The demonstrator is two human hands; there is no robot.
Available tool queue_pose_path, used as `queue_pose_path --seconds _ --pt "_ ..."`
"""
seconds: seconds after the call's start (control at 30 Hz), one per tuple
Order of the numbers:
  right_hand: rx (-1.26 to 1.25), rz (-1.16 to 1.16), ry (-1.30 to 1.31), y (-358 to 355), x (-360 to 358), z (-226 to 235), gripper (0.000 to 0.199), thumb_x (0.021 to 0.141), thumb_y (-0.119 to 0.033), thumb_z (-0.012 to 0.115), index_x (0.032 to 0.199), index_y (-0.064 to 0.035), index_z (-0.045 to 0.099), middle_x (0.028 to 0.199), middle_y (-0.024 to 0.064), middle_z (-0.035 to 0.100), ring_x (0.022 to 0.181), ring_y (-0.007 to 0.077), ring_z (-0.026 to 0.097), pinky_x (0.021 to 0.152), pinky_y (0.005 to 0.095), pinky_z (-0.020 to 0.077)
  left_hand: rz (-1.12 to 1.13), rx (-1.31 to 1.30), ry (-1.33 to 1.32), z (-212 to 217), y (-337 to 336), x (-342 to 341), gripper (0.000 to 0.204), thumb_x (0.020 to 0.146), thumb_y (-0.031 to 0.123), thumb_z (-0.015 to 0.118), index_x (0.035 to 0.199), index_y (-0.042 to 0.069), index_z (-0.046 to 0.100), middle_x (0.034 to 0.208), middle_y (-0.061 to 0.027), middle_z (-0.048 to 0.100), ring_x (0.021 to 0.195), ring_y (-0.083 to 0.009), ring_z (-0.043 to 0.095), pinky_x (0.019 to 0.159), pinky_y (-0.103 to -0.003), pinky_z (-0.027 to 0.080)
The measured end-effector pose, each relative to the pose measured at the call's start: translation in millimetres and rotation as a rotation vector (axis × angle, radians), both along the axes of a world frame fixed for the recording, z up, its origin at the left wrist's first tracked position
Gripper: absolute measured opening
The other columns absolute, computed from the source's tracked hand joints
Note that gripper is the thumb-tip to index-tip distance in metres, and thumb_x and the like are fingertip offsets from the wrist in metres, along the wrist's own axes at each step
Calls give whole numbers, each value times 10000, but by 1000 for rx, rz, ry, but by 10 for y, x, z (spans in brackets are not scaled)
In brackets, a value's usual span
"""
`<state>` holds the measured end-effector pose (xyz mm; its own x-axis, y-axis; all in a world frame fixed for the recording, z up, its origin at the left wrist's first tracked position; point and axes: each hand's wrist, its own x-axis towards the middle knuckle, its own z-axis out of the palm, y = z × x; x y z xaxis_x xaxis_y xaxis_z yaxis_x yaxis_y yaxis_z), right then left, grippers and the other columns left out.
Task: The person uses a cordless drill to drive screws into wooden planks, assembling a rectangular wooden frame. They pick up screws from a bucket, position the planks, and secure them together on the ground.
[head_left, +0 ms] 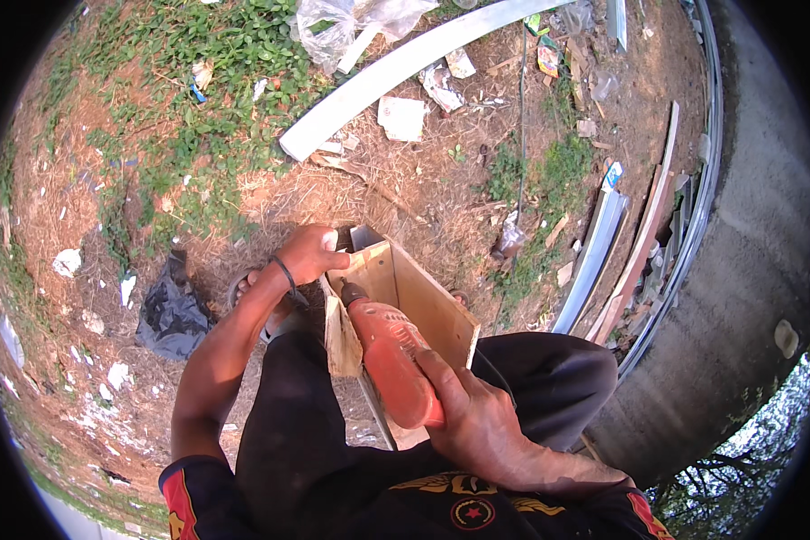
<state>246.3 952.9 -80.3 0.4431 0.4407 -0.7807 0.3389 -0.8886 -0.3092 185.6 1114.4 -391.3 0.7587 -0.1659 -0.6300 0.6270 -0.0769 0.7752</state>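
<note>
A red power drill is in my right hand, with my fingers wrapped round its grip. The drill's dark chuck points away from me into an open wooden box between my knees. Its tip meets or nearly meets the inner side of the box's far panel; I cannot tell whether it touches. My left hand is closed over the far left corner of the box, thumb on the edge. Beside that hand a small grey metal piece stands at the box's far end.
A long whitish metal strip lies ahead on littered ground. Metal channels and wooden boards run along a concrete wall at the right. A black plastic bag lies left of my foot. A cable stretches across the ground.
</note>
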Motion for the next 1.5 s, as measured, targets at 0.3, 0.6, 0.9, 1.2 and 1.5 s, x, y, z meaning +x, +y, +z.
queue_pose_path --seconds 0.3,0.6,0.9,1.2,1.5 --pt "11 11 3 -11 46 -18 699 696 -87 723 1336 -100 442 846 144 618 727 336 656 646 424 556 -46 -29 39 38 22 39 432 640 342 753 669 -26 529 594 -95 492 557 -171 442 525 -372 405" --pt "28 35 -40 -7 12 -38 702 693 -120 728 1338 -108 452 807 113 597 697 322 653 618 411 551 -66 -17 71 39 32 51 446 647 358 769 673 -27 546 578 -93 504 549 -159 457 527 -367 413" --pt "82 154 -120 22 -16 -74 704 666 -131 728 1324 -108 477 779 84 564 672 273 649 605 384 552 -114 43 72 38 48 57 437 640 356 761 671 -32 563 581 -117 519 539 -174 466 525 -369 419" --pt "72 51 -73 76 -26 -88 701 693 -141 720 1339 -102 451 795 110 561 686 313 645 613 406 547 -116 41 92 19 63 75 430 639 348 758 670 -39 571 568 -121 522 522 -185 457 522 -372 419" --pt "49 153 -64 110 -25 -148 781 751 -302 740 1399 -49 383 890 159 582 745 297 642 673 387 553 -161 66 65 -27 65 75 424 653 357 755 652 -29 581 578 -161 554 508 -220 487 526 -382 432"
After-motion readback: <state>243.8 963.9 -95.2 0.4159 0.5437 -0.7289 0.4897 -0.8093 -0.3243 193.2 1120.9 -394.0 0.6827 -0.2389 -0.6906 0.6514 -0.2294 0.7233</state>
